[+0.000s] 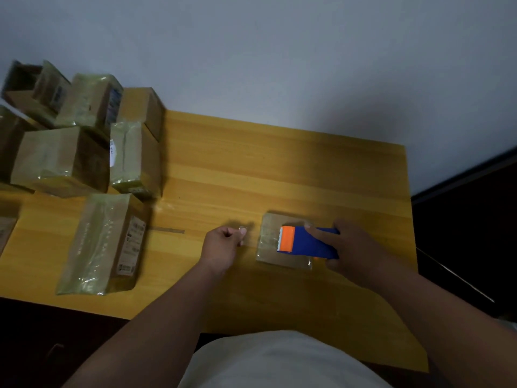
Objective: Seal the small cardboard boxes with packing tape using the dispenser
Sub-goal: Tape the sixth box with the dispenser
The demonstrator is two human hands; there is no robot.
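Observation:
A small flat cardboard box [270,242] lies on the wooden table, right of centre, with shiny tape over its top. My right hand [352,247] grips a blue tape dispenser [313,243] with an orange front and a toothed blade, held over the box's right half. My index finger lies along the dispenser's top. My left hand [222,245] is just left of the box, fingers pinched on the clear tape end [241,233], not touching the box.
Several taped cardboard boxes [64,161] are stacked at the table's left and back left. One longer taped box [105,243] lies nearer the front left. The yellow wooden table [279,163] meets a grey wall behind. The table's right edge drops to a dark floor.

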